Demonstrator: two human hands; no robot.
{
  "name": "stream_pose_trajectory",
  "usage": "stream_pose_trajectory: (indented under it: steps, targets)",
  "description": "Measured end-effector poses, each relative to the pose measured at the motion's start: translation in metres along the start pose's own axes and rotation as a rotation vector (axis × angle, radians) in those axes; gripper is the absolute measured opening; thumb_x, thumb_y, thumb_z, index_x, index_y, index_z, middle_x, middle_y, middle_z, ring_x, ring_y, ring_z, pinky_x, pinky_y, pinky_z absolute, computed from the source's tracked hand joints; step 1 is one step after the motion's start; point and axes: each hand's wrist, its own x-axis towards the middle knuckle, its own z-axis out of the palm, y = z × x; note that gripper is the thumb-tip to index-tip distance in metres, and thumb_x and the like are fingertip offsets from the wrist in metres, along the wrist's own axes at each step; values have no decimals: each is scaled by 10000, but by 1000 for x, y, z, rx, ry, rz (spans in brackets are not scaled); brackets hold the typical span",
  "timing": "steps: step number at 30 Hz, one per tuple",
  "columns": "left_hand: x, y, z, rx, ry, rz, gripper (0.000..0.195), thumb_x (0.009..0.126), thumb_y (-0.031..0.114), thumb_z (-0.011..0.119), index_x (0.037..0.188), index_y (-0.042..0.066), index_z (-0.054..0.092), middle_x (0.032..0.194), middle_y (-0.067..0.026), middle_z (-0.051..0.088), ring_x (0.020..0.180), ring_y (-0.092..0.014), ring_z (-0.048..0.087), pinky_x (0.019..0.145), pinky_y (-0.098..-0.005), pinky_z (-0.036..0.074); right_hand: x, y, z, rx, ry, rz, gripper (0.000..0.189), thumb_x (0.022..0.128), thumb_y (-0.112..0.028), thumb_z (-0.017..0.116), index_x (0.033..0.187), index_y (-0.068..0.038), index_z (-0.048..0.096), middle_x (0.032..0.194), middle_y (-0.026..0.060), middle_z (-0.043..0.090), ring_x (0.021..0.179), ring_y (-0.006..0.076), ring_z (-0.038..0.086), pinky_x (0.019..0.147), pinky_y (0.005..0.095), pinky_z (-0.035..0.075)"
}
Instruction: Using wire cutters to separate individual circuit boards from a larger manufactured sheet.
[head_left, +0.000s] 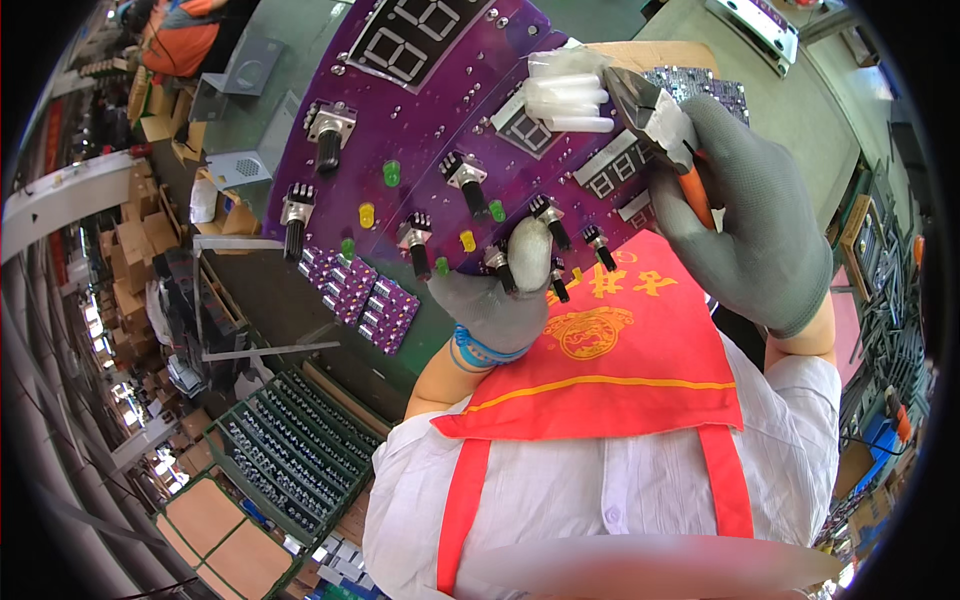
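Note:
My gloved left hand (491, 300) grips the near edge of a purple circuit board panel (352, 142), with the thumb on its upper face. The panel carries seven-segment displays (411, 41), rotary potentiometers (328, 135) with black shafts, and small green and yellow LEDs (366, 215). In my gloved right hand (757, 210) is a pair of diagonal cutters (660, 124) with orange handles. Their jaws are beside several white plastic tubes (570, 103) above the panel's right part. What holds the tubes is hidden.
Smaller purple boards (358, 300) lie on the green table at left. Another populated circuit board (701, 86) is behind the cutters near cardboard (660, 56). Sheet-metal brackets (244, 165) stand far left. A green crate (300, 442) with rows of parts is lower left. A person in orange (180, 45) is at upper left.

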Motion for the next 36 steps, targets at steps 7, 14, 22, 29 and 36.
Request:
stream_pose_trajectory:
  steps: [7, 14, 22, 29, 36]
  targets:
    - [26, -23, -3, 387, -237, -83, 328, 821, 41, 641, 1126, -4, 531, 1018, -87, 602, 835, -146, 580, 705, -300, 515, -35, -30, 16, -170, -380, -308, 209, 653, -78, 644, 838, -92, 547, 663, 89, 523, 576, 268, 564, 490, 354, 427]
    - [5, -21, -21, 278, -220, 16, 411, 795, 48, 678, 1158, -6, 494, 1015, -74, 603, 880, -139, 588, 779, -289, 493, 9, -1, -2, 106, -116, -180, 147, 679, -32, 612, 800, -43, 530, 660, 94, 524, 555, 288, 531, 507, 330, 419]
    - [4, -6, -17, 257, -209, 26, 396, 782, 32, 689, 1131, 4, 502, 1026, -74, 608, 839, -145, 622, 716, -275, 516, 23, -2, -5, 30, -20, -13, 311, 735, -64, 615, 1031, -3, 544, 719, 76, 552, 623, 146, 547, 584, 274, 443]
    - [4, -6, -28, 326, -228, 132, 374, 788, 15, 680, 1125, 27, 518, 1004, -37, 609, 800, -126, 605, 680, -255, 493, 28, 2, 1, 146, -114, 58, 336, 768, -68, 595, 1093, -4, 540, 811, 85, 564, 693, 140, 552, 646, 268, 458]
    - [2, 1, -32, 287, -215, 30, 340, 808, 12, 660, 1120, 22, 526, 1004, -47, 611, 847, -144, 607, 745, -283, 495, 36, -4, 13, 44, -110, -67, 226, 795, -54, 552, 1014, -3, 533, 776, 104, 521, 665, 178, 485, 642, 287, 421]
